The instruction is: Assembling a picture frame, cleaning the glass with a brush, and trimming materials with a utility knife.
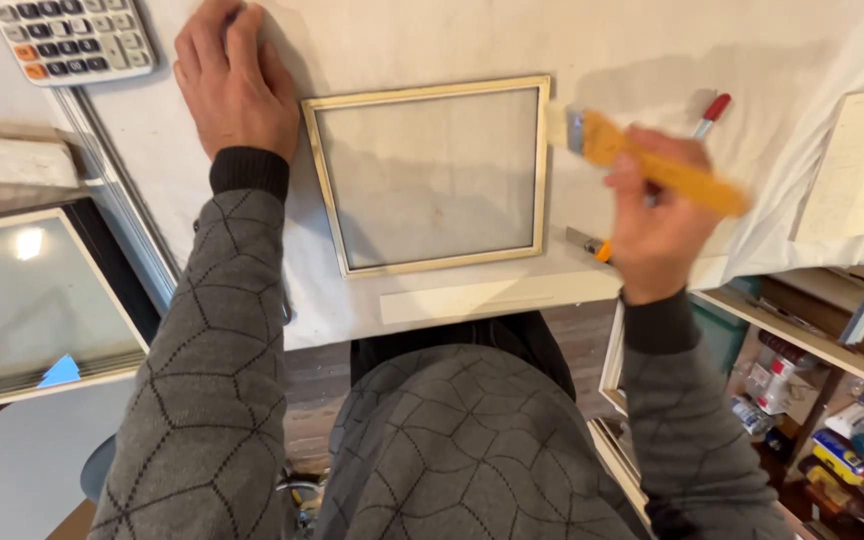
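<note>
Work table (452, 40), covered in off-white cloth or paper, lightly creased.

Square frame (430, 175): pale wood moulding, thin, with a grey translucent or glazed panel inside; lies flat at the table's middle, near its front edge.

Left hand (235, 78): flat, palm down on the covering, fingers together, just beside the frame's upper left corner; grips nothing.

Right hand (657, 215): closed round the orange handle of a flat paintbrush (642, 160) with metal ferrule and pale bristles; bristles at the frame's right edge, whether touching cannot be told, as the brush is blurred.

Pen (710, 113), red cap, behind the brush on the table.

Calculator (72, 38): grey body, dark and orange keys, top left corner.

Pale strip (497, 297), long, rectangular, along the front edge.

Notepad (862, 165), cream sheet, right side.

Second framed glass panel (27, 300), reflective, lower left, off the table.

Shelf (822, 340), right, below table level: small packages in blue, yellow, red and white, boxes and bottles, labels too small to make out.
</note>
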